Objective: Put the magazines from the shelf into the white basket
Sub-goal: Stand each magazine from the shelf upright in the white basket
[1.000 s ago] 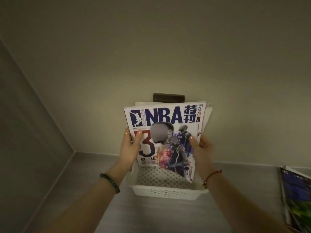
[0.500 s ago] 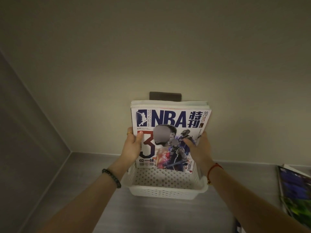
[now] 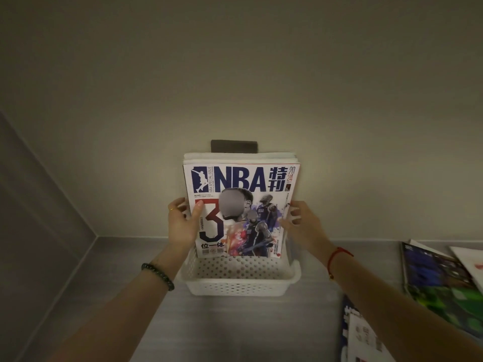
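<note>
An NBA magazine (image 3: 241, 202) stands upright in the white perforated basket (image 3: 239, 284), at the front of a stack of other magazines leaning against the back wall. My left hand (image 3: 183, 224) grips its left edge, thumb on the cover and fingers behind. My right hand (image 3: 300, 226) is at the right edge of the stack, fingers curled at that edge and thumb toward the cover. More magazines (image 3: 439, 280) lie flat on the shelf at the right, and another magazine (image 3: 366, 338) lies at the lower right.
The grey shelf surface (image 3: 125, 296) runs under the basket, with a side wall at the left and a beige back wall. A dark bracket (image 3: 234, 146) sits on the wall just above the stack.
The NBA magazine went from tilted to upright and squared against the stack in the basket. My right hand slid from the cover to the right edge.
</note>
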`<state>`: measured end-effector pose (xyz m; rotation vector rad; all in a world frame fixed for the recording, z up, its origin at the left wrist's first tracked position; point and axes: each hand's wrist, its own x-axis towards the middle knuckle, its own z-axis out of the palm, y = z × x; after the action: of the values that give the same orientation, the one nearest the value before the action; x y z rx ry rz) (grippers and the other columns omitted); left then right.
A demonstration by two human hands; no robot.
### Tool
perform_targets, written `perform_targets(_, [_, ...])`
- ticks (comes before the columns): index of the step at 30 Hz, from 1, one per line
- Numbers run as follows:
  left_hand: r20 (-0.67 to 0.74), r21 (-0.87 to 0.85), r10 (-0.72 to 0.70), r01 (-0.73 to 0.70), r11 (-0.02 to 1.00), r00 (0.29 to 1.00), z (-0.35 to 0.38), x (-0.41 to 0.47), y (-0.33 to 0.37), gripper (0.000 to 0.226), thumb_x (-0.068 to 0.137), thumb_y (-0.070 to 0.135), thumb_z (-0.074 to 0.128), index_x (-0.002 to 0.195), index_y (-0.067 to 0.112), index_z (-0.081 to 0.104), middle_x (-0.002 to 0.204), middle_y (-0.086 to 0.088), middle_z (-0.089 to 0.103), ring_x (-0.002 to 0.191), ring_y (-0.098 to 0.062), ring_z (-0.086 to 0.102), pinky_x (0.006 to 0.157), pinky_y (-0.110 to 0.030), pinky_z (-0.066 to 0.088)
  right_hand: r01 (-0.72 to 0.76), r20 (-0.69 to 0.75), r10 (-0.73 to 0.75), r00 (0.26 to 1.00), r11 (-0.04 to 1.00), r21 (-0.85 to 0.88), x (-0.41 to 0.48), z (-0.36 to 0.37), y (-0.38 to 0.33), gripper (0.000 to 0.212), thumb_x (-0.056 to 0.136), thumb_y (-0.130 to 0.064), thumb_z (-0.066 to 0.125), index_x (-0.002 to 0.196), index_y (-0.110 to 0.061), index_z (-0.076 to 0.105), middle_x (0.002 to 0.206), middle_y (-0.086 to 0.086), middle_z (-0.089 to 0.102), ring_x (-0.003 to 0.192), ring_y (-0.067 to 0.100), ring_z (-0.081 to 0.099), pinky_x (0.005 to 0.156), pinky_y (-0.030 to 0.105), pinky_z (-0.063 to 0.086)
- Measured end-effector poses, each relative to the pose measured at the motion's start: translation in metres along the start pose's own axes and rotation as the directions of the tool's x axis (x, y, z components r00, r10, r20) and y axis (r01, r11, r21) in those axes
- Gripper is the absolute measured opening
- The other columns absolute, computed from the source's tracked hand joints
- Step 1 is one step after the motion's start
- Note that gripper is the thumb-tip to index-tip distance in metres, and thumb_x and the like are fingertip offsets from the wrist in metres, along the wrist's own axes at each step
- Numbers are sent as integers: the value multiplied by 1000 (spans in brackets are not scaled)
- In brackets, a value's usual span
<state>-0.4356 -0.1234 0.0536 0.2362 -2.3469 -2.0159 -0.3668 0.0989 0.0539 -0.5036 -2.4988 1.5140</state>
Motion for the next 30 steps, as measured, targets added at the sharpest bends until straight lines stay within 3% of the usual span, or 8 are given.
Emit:
perform_targets(3, [-102, -17, -30, 29, 999, 994, -4, -13, 1, 53, 85, 24, 60, 129, 13, 33, 132, -15, 45, 120, -31, 47, 100, -48, 44, -16, -23, 15, 1000, 999, -43, -21, -23, 14, 44, 82, -8, 62, 122, -11, 45, 102, 1, 48, 89, 20, 53, 69, 23, 45])
perform_targets(5, [-129, -48, -42, 37, 998, 991, -3, -27, -1, 50, 85, 23, 60, 127, 12, 34, 131, -17, 44, 119, -31, 47, 100, -44, 44, -12, -25, 11, 1000, 999, -47, -43, -40, 33, 42, 82, -5, 62, 121, -10, 48, 104, 4, 49, 88, 21, 54, 72, 26, 45])
perform_targets(8, [-137, -46, -37, 31, 998, 990, 5, -55, -5, 36, 87, 23, 57, 116, 13, 38, 116, -17, 50, 108, -28, 51, 88, -33, 42, -56, -21, 55, 998, 997, -58, -80, -69, 70, 38, 81, -2, 61, 117, -11, 50, 106, 6, 50, 87, 19, 53, 76, 29, 47])
perform_targets(12, [-107, 15, -41, 43, 999, 993, 32, -94, -8, 29, 87, 30, 57, 107, 12, 44, 100, -10, 52, 101, -30, 55, 82, -36, 41, -164, -67, 156, 986, 978, -131, -127, -116, 120, 38, 80, 1, 60, 116, -9, 52, 104, 9, 53, 85, 21, 55, 77, 31, 48])
perform_targets(17, [225, 61, -85, 73, 995, 971, 90, -148, -8, 31, 90, 24, 52, 113, 4, 53, 117, -24, 59, 94, -31, 56, 88, -42, 46, -298, -175, 264, 948, 932, -206, -168, -181, 164, 30, 79, -4, 61, 109, -9, 57, 101, 11, 65, 90, 25, 61, 76, 29, 45])
perform_targets(20, [403, 94, -119, 89, 992, 907, 132, -187, -10, 32, 91, 24, 51, 115, 3, 52, 115, -22, 58, 90, -26, 55, 76, -34, 45, -359, -223, 311, 924, 906, -223, -189, -221, 186, 40, 78, -18, 67, 115, -7, 54, 111, 12, 63, 103, 29, 59, 82, 29, 45])
perform_targets(23, [559, 182, -147, 52, 982, 816, 170, -225, -10, 34, 90, 26, 51, 118, 7, 51, 111, -12, 58, 92, -22, 57, 73, -28, 47, -426, -240, 358, 902, 824, -374, -207, -260, 209, 54, 81, -25, 64, 128, -9, 42, 126, 14, 50, 115, 31, 51, 90, 33, 43])
perform_targets(30, [662, 231, -281, 168, 958, 695, 244, -282, -18, 31, 91, 26, 50, 117, 10, 50, 110, -9, 57, 91, -21, 58, 67, -23, 46, -519, -347, 386, 855, 654, -551, -207, -316, 256, 71, 81, -43, 56, 137, -13, 24, 148, 12, 25, 136, 29, 24, 113, 44, 27])
